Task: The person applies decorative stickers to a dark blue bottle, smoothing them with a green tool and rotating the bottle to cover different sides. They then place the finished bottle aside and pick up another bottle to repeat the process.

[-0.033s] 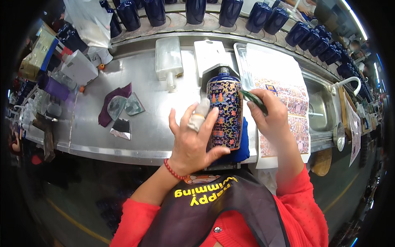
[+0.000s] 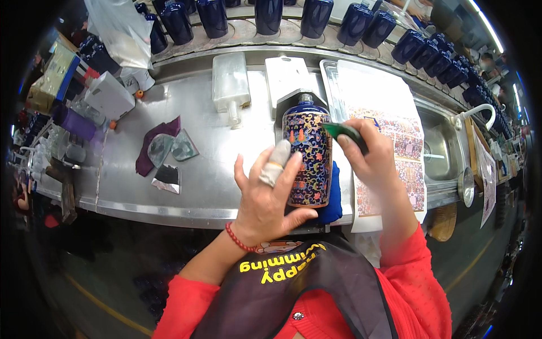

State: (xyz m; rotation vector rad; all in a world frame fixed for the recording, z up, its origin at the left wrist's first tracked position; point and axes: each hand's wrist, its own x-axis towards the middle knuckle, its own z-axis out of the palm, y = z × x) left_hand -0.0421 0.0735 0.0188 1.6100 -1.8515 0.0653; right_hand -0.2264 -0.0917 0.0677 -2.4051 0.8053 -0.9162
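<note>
A dark blue bottle (image 2: 309,161) with a colourful floral pattern lies with its neck pointing away from me, propped on a stand. My left hand (image 2: 265,195) rests against its left side, fingers spread, index finger on the pattern and thumb by the bottle's base. The middle finger wears a grey-white finger cover (image 2: 271,172). In my right hand (image 2: 371,151) is a thin green scraper (image 2: 339,131), pinched between thumb and fingers. Its pointed end meets the bottle's upper right edge. Blue cloth (image 2: 335,195) shows beside the bottle's lower right side.
Printed pattern sheets (image 2: 407,148) lie on the right, before a sink (image 2: 443,148) with a white faucet (image 2: 483,113). A clear bottle-shaped piece (image 2: 230,85) and a purple cloth (image 2: 148,148) with plastic pieces are left. Blue bottles (image 2: 268,16) line the conveyor (image 2: 243,40) at the back.
The scraper has turned in my right hand, showing more of its green face, and its tip has moved left over the bottle's edge. My left hand has barely shifted.
</note>
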